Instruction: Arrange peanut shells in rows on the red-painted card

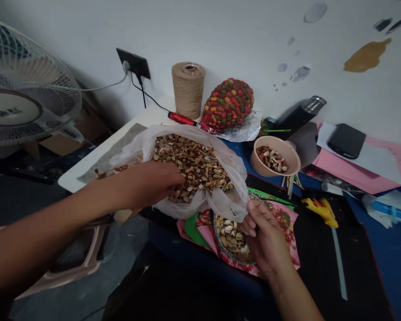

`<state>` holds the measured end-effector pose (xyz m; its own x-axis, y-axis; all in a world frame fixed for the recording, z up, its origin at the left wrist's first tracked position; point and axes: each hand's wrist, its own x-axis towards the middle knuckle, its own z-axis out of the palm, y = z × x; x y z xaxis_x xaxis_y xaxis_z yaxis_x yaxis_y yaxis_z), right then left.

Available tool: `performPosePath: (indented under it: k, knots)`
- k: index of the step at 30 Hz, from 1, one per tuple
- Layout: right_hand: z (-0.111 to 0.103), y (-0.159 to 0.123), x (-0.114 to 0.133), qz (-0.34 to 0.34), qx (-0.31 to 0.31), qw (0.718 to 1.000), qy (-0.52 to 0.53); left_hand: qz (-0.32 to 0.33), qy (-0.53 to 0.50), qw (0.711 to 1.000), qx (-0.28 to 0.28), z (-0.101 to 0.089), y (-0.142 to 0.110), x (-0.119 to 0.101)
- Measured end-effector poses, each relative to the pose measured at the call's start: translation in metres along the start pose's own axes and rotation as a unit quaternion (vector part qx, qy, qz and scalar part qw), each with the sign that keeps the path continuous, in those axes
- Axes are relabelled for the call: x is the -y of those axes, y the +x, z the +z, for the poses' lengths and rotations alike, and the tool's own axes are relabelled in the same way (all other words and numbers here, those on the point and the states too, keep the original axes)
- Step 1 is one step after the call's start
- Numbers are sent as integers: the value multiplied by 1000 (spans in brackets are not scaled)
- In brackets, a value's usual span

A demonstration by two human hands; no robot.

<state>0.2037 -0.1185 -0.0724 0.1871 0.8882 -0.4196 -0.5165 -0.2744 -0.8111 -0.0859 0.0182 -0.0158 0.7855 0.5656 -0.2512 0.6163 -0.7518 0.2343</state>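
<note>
A thin white plastic bag (235,169) lies open on the table, filled with brown and tan nut shells (200,165). My left hand (162,180) reaches into the bag from the left, fingers curled down among the shells; their tips and whatever they hold are hidden. With thumb and fingers, my right hand (262,229) pinches the bag's near right edge. Partly under that edge and hand is a round, blue-rimmed container (232,238) of pale shells. Beneath it lie colourful pink and green sheets (289,218).
Behind the bag stand a twine cone (188,89) and an oval piece covered in coloured shells (232,104). A pink bowl (289,162) holds shells. To the right are a yellow glue gun (321,211), a dark flask (299,113) and a black phone (347,140). A fan (23,98) stands left.
</note>
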Motion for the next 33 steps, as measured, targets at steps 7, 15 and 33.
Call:
performPosePath:
  k: [7,15,33]
  knots:
    - [-3,1,-2,1,-4,1000,-1,2,84,996,22,28,7,-6]
    - [-6,0,-4,7,-8,1000,14,-18,64,996,64,11,10,-13]
    - [-7,-2,-2,-6,-4,1000,13,-14,-181,983,-36,2,24,3]
